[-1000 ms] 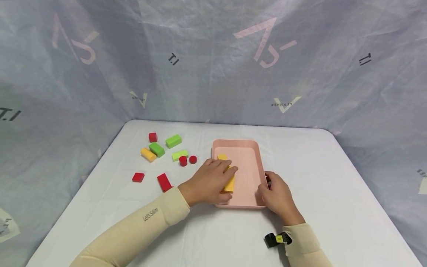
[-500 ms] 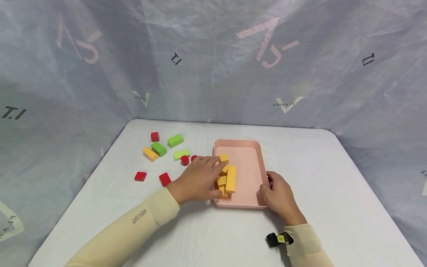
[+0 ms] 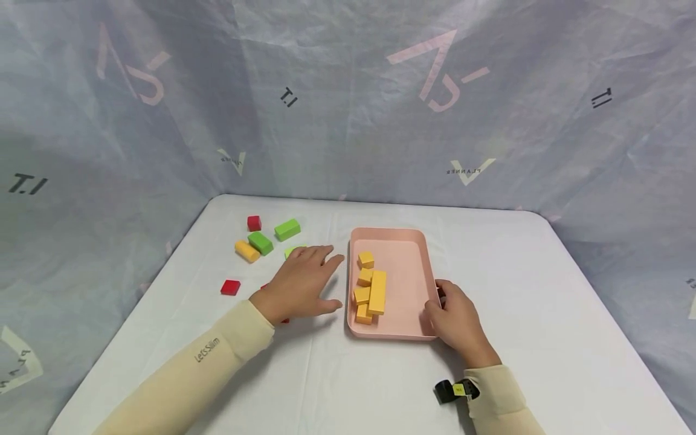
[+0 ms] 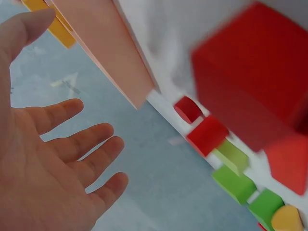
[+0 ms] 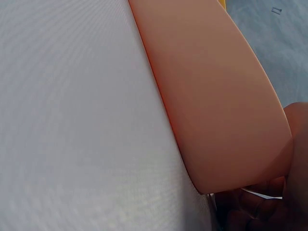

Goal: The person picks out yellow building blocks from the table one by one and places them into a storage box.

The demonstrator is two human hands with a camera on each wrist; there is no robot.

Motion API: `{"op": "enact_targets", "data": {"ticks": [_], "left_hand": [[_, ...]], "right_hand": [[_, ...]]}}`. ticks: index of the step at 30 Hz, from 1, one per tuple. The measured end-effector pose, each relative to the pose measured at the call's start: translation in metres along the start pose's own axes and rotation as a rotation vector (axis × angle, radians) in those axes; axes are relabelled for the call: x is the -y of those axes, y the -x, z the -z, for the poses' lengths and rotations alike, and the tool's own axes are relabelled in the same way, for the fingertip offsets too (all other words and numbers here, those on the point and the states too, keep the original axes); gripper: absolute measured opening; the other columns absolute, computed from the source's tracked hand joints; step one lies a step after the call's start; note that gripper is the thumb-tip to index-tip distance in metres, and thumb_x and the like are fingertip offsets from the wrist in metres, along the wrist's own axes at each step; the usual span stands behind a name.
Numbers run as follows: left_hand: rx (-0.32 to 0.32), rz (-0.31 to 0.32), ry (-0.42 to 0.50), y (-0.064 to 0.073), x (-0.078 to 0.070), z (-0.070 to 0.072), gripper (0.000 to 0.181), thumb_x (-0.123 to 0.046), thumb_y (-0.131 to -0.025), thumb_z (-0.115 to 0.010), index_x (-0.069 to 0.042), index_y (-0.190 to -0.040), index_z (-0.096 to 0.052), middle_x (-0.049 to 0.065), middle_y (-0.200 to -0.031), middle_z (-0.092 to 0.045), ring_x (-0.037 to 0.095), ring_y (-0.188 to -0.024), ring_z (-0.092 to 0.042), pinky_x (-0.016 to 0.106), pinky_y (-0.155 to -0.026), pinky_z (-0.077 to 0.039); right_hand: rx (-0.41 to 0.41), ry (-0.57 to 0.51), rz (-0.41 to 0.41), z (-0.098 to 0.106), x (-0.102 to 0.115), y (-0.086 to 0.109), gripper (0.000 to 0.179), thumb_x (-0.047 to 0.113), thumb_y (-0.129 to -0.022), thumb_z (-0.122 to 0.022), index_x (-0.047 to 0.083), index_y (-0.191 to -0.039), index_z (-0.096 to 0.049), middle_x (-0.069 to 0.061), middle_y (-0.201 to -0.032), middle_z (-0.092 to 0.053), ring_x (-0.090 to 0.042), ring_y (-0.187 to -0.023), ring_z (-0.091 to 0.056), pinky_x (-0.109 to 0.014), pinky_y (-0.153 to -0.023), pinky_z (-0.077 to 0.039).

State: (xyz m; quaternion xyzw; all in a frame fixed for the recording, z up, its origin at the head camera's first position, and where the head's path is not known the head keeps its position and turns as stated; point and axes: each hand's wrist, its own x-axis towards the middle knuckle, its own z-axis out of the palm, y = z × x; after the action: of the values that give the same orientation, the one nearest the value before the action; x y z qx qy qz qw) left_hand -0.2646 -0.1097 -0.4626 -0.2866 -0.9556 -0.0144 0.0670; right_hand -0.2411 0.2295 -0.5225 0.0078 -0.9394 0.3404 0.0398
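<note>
A shallow pink tray [image 3: 406,260] lies on the white table. Along its left side are several small yellow blocks [image 3: 366,260], and a long yellow block [image 3: 377,293] leans on some of them. My right hand [image 3: 458,317] grips the tray's right wall, thumb over the rim and fingers outside; its fingers are mostly hidden in the right wrist view. My left hand [image 3: 301,281] hovers left of the tray, fingers spread and holding nothing. In the left wrist view, a large red block [image 4: 250,72] and two red cylinders [image 4: 187,109] appear beyond this hand; the head view hides most of them.
Left on the table lie a red cube [image 3: 254,223], two green blocks [image 3: 287,229], a yellow cylinder [image 3: 247,251] and a flat red block [image 3: 230,287]. A light green block [image 3: 292,251] is partly covered by my left hand. A grey printed sheet [image 3: 348,121] hangs behind.
My left hand has withdrawn leftward from over the yellow blocks and out of the tray, uncovering them. It now covers the red cylinders. My right hand stays on the tray's wall.
</note>
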Motion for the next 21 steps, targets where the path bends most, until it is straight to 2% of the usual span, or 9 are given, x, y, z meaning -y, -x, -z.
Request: {"op": "enact_targets", "data": {"ticks": [3,11,16,21], "left_hand": [[0.002,0.035,0.008,0.004,0.01,0.001,0.091,-0.065,-0.082,-0.072,-0.015,-0.154,-0.047,0.014,-0.155,-0.049,0.031,-0.145,-0.045,0.055,-0.118,-0.033],[0.06,0.136,0.057,0.011,0.03,0.004,0.09,-0.065,-0.082,-0.074,-0.017,-0.154,-0.046,0.012,-0.159,-0.045,0.032,-0.148,-0.04,0.057,-0.122,-0.029],[0.049,0.171,0.065,0.017,0.044,0.005,0.089,-0.059,-0.082,-0.076,-0.015,-0.153,-0.047,0.016,-0.158,-0.044,0.036,-0.149,-0.038,0.06,-0.121,-0.03],[0.021,0.214,0.061,0.025,0.065,0.002,0.087,-0.053,-0.083,-0.077,-0.011,-0.153,-0.047,0.019,-0.158,-0.043,0.038,-0.148,-0.038,0.063,-0.119,-0.03]], "right_hand": [[0.005,-0.005,0.001,0.0,0.002,0.0,0.052,0.019,-0.094,-0.053,0.001,-0.144,-0.054,-0.013,-0.117,-0.065,-0.026,-0.099,-0.063,-0.041,-0.085,-0.051],[0.019,-0.017,-0.011,0.003,0.004,0.002,0.053,0.016,-0.095,-0.052,0.0,-0.145,-0.052,-0.016,-0.122,-0.065,-0.028,-0.104,-0.062,-0.046,-0.091,-0.05],[0.027,-0.018,-0.01,0.002,0.002,0.002,0.052,0.017,-0.096,-0.052,0.0,-0.145,-0.052,-0.017,-0.125,-0.064,-0.028,-0.105,-0.062,-0.047,-0.092,-0.051],[0.022,-0.015,-0.004,0.001,0.002,0.001,0.052,0.018,-0.096,-0.052,0.0,-0.145,-0.052,-0.017,-0.124,-0.064,-0.029,-0.105,-0.062,-0.047,-0.091,-0.051]]}}
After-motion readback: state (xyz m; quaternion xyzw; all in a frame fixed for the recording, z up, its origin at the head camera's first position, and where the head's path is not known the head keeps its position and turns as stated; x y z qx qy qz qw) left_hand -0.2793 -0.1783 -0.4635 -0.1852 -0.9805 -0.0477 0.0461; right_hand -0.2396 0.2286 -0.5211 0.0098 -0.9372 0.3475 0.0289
